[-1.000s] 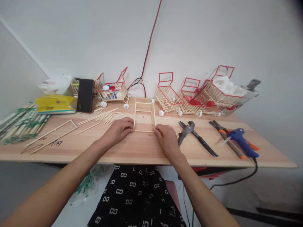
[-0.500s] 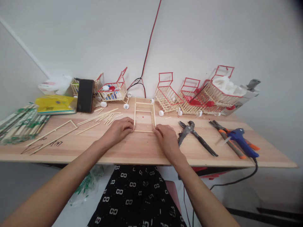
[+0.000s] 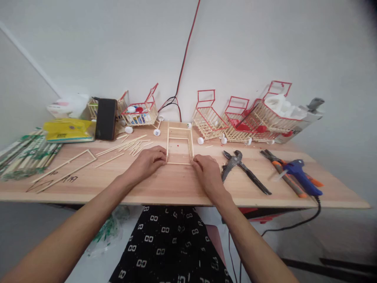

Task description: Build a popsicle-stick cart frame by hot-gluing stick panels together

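Observation:
A small frame of thin wooden sticks (image 3: 179, 163) stands on the wooden table in front of me. Its near left corner is pinched by my left hand (image 3: 152, 160), fingers closed. At the near right corner my right hand (image 3: 207, 171) grips it the same way. Left of the frame lie several loose sticks (image 3: 137, 145). Close to my right hand is a pair of black pliers (image 3: 235, 161), lying with its handles spread.
Behind the frame stand several stick carts with red rims, one a cart (image 3: 209, 118) to the right, another holding bottle caps (image 3: 141, 114). A blue glue gun (image 3: 302, 177) lies at right; a phone (image 3: 106, 118), a yellow packet (image 3: 69, 129) and bundled sticks (image 3: 32, 157) are at left.

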`<action>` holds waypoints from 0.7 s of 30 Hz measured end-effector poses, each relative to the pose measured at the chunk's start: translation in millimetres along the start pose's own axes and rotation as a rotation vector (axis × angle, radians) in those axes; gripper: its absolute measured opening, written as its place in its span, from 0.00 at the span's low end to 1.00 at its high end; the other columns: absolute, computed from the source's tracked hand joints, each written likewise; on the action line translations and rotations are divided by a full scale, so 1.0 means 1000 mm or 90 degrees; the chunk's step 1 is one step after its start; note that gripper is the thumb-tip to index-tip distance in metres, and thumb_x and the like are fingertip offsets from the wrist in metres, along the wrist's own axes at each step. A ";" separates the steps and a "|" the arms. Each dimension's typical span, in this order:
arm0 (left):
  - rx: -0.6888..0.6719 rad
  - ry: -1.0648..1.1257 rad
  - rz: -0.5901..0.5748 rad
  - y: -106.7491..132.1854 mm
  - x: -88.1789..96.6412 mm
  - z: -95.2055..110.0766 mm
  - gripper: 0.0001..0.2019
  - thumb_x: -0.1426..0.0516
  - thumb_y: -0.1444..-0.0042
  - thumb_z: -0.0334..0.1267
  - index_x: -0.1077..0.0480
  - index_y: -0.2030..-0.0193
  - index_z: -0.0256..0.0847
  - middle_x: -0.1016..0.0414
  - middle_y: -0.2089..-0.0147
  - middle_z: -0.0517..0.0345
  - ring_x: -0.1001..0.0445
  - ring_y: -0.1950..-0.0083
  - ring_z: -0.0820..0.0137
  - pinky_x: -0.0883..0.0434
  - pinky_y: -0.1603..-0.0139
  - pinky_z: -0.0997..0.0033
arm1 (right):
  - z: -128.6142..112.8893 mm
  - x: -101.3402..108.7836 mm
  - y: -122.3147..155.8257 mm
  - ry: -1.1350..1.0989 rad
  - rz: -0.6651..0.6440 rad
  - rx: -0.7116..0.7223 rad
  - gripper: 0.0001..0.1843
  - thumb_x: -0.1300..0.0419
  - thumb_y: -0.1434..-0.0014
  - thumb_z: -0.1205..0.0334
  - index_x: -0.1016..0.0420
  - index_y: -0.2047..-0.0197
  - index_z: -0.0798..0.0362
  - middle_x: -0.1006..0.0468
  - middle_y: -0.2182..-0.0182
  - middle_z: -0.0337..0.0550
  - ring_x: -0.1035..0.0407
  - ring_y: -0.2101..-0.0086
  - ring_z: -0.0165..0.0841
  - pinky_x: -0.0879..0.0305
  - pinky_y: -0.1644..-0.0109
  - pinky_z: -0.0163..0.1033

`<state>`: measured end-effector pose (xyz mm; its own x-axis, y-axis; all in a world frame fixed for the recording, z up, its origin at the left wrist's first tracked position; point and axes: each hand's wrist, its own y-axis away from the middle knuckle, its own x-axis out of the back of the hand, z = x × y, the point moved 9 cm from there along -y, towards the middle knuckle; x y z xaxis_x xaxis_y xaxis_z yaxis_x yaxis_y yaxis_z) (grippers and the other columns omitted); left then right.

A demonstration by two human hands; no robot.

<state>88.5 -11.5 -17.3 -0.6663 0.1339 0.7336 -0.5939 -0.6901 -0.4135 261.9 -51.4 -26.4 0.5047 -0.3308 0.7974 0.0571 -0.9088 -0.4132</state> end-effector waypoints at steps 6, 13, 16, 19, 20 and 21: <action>0.004 -0.003 -0.005 -0.001 0.000 0.000 0.06 0.43 0.44 0.29 0.29 0.71 0.38 0.26 0.59 0.57 0.27 0.58 0.71 0.34 0.56 0.72 | 0.000 0.000 0.000 -0.003 -0.002 -0.001 0.12 0.47 0.37 0.64 0.36 0.74 0.50 0.27 0.73 0.40 0.36 0.66 0.36 0.46 0.59 0.38; -0.001 0.005 -0.003 -0.001 0.000 0.000 0.06 0.44 0.43 0.30 0.29 0.71 0.38 0.26 0.59 0.57 0.27 0.58 0.71 0.33 0.56 0.71 | 0.001 -0.001 0.000 0.002 -0.005 -0.006 0.12 0.46 0.37 0.64 0.36 0.74 0.51 0.27 0.73 0.40 0.36 0.66 0.36 0.46 0.59 0.38; -0.002 0.003 0.000 0.000 0.000 0.000 0.06 0.44 0.43 0.30 0.29 0.70 0.38 0.26 0.59 0.57 0.27 0.58 0.71 0.33 0.56 0.71 | 0.002 -0.001 0.000 0.003 -0.006 -0.013 0.12 0.47 0.37 0.64 0.35 0.73 0.51 0.27 0.73 0.41 0.35 0.65 0.37 0.45 0.59 0.39; -0.001 -0.006 -0.001 0.000 0.001 0.001 0.06 0.43 0.43 0.29 0.29 0.71 0.38 0.26 0.59 0.57 0.27 0.58 0.71 0.34 0.56 0.72 | 0.005 -0.003 -0.001 0.002 -0.006 -0.023 0.10 0.47 0.37 0.64 0.33 0.72 0.50 0.25 0.72 0.42 0.34 0.65 0.38 0.45 0.58 0.40; 0.000 -0.006 0.000 0.001 0.001 0.000 0.06 0.43 0.43 0.29 0.29 0.71 0.38 0.26 0.60 0.57 0.27 0.59 0.72 0.34 0.57 0.73 | 0.006 -0.004 0.000 0.002 -0.004 -0.027 0.09 0.47 0.38 0.64 0.33 0.71 0.50 0.25 0.71 0.42 0.34 0.64 0.38 0.45 0.58 0.41; 0.002 -0.005 0.001 0.001 0.001 0.000 0.06 0.43 0.44 0.29 0.29 0.71 0.38 0.26 0.60 0.57 0.27 0.59 0.72 0.34 0.57 0.73 | 0.006 -0.004 0.000 0.001 -0.002 -0.029 0.09 0.47 0.38 0.64 0.33 0.70 0.50 0.25 0.71 0.42 0.34 0.64 0.38 0.45 0.57 0.41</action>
<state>87.7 -11.9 -17.2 -0.6636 0.1269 0.7372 -0.5915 -0.6923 -0.4133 265.1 -48.1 -32.4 0.5031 -0.3282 0.7995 0.0192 -0.9206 -0.3900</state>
